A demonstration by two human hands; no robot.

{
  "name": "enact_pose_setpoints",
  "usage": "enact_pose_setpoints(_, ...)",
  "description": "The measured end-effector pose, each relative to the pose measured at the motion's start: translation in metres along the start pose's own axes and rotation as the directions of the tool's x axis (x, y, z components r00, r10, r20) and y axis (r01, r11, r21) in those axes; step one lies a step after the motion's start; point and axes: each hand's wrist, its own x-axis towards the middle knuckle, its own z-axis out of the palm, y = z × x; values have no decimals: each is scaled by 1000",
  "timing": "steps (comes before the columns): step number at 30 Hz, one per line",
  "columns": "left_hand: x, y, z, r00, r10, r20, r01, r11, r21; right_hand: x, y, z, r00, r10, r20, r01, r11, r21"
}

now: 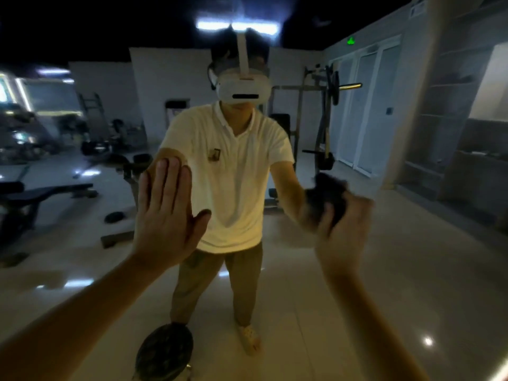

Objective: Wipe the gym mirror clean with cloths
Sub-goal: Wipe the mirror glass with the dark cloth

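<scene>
Left of the right hand gripping a dark cloth against the mirror, pressing the left hand flat and open on it, risking fresh smears from bare skin.

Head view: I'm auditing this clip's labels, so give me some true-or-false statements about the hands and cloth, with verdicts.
1. The left hand lies flat against the mirror, fingers straight. True.
2. The right hand grips a white cloth. False: the cloth is dark.
3. The reflected person's shirt is black. False: the shirt is pale.
4. A round dark object sits low by the frame's bottom edge. True.
</scene>
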Motion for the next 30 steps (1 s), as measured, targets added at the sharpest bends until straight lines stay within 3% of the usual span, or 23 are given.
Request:
enact_pose_setpoints(3, 0, 14, 1, 999, -33, -29, 33, 999, 20, 14, 22, -13, 976, 179, -121, -177, 984, 24)
enact_pose_setpoints(7, 0, 20, 1, 997, -66, -37, 68, 996, 62, -21, 4, 2, 993, 113, -16, -112, 993, 42)
enact_pose_setpoints(10, 2, 21, -1, 997, -71, -16, 72, 994, 77, -63, -17, 24, 973, -187, 136, 168, 976, 137)
enact_pose_setpoints(13, 3, 21, -2, 998, -68, 3, 67, 993, 97, -100, -21, 37, 777, -514, 364, 487, 857, 170)
enact_pose_setpoints(15, 3, 20, -2, 998, -61, 11, 60, 993, 106, -98, -5, 33, 703, -583, 408, 569, 805, 170)
enact_pose_setpoints(17, 3, 19, -2, 998, -60, 6, 59, 992, 115, -83, 16, 20, 776, -520, 356, 508, 851, 135)
enact_pose_setpoints(20, 1, 18, 1, 998, -68, 1, 68, 991, 118, -40, 42, -11, 973, -134, 190, 131, 991, 29)
enact_pose_setpoints(22, 1, 17, 3, 998, -62, 0, 62, 993, 103, -11, 47, -27, 991, 133, 25, -134, 991, 30)
enact_pose_setpoints(24, 1, 17, 3, 998, -55, -3, 55, 995, 80, 1, 37, -25, 960, 270, -67, -267, 962, 52)
enact_pose_setpoints(27, 1, 18, 1, 999, -48, -10, 48, 998, 43, -28, -6, 1, 964, 263, -27, -262, 964, 44)
enact_pose_setpoints(30, 0, 18, -2, 999, -46, 18, 46, 999, 24, -106, -45, 35, 979, 42, 200, -57, 996, 70)
